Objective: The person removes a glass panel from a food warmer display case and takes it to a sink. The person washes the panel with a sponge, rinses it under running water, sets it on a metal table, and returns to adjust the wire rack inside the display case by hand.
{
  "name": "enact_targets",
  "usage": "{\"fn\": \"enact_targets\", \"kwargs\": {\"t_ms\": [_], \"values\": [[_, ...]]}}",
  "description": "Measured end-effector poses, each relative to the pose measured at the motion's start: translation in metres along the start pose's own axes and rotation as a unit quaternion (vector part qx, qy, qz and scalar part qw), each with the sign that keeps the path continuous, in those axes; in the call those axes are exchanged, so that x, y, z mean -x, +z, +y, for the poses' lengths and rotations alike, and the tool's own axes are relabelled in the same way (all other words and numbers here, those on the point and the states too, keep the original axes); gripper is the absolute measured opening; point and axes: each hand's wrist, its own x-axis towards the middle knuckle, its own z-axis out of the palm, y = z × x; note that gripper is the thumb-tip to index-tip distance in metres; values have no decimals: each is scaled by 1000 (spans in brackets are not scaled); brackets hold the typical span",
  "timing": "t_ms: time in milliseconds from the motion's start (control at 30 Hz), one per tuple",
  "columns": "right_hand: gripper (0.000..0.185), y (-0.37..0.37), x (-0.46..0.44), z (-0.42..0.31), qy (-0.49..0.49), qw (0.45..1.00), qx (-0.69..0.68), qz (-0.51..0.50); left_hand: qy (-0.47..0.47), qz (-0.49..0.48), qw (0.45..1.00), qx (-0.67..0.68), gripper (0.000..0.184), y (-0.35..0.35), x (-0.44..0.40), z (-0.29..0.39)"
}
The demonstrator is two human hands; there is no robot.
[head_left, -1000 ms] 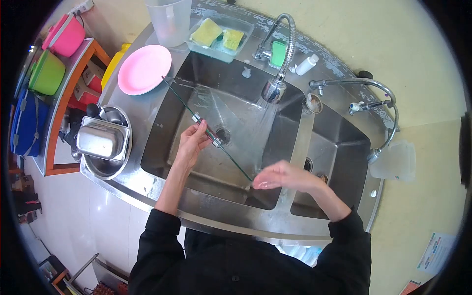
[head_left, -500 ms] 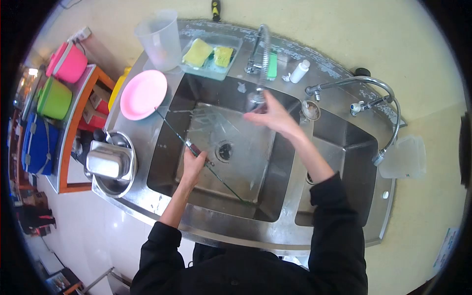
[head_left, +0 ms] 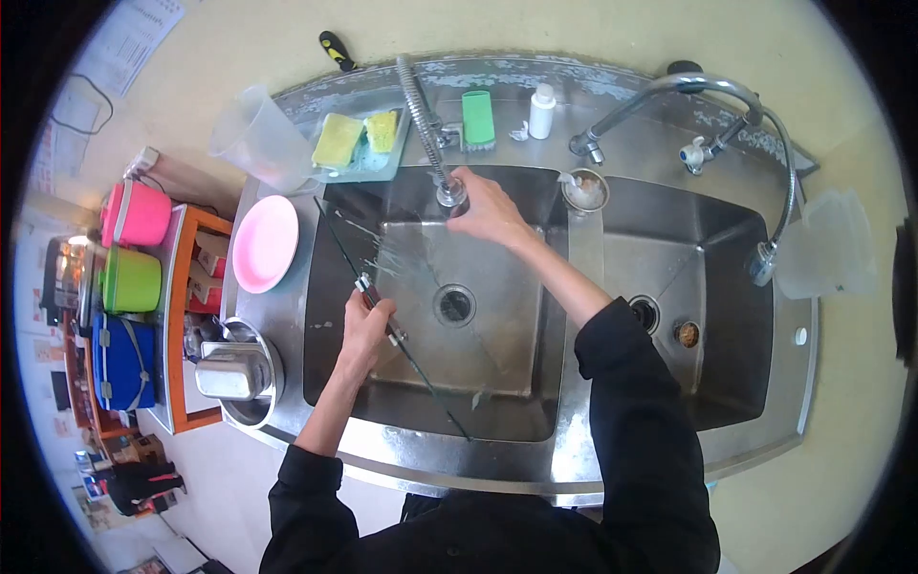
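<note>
My left hand (head_left: pixel 365 330) is closed on the near left edge of a clear glass pane (head_left: pixel 342 241), at a small metal-and-dark-red handle (head_left: pixel 367 290). The pane's dark green edge runs slantwise over the left sink basin (head_left: pixel 516 354), and wet streaks show beside it. How far the see-through sheet reaches is hard to make out. At the back of the same basin, my right hand (head_left: pixel 490 209) is wrapped round the spray head (head_left: pixel 451 194) of a spring-hose tap (head_left: pixel 417 105). The spray head points down toward the pane and basin.
A pink plate (head_left: pixel 266 244) and a metal bowl with a metal container (head_left: pixel 229 373) stand left of the basin. Behind are a plastic jug (head_left: pixel 263 143), a tray with sponges (head_left: pixel 337 141), a green brush (head_left: pixel 477 118) and a white bottle (head_left: pixel 541 110). A second tap (head_left: pixel 669 88) arches over the right basin.
My right hand and the spray head have moved left in view, and the hand now closes round the head. The left hand keeps hold of the glass pane. The camera view has shifted.
</note>
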Motion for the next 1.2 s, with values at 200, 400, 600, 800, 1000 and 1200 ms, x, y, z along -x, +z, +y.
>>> {"fn": "enact_targets", "kwargs": {"t_ms": [200,400,600,800,1000,1200], "values": [[46,-21,2,3,-16,998,61,23,44,-59,993,-97,14,-8,-1,19],[51,-37,2,8,10,998,56,-31,43,-173,968,-177,27,-21,-9,47],[52,-50,6,10,-21,997,68,-6,118,-250,913,-299,28,-32,-39,47],[47,-57,7,10,-30,998,63,3,178,-323,804,-466,28,-36,-44,68],[59,-67,17,-12,-15,998,39,-38,239,-322,792,-460,23,-43,-45,66],[57,-43,30,-59,-5,996,-51,-77,268,-293,789,-469,26,-47,-52,59]]}}
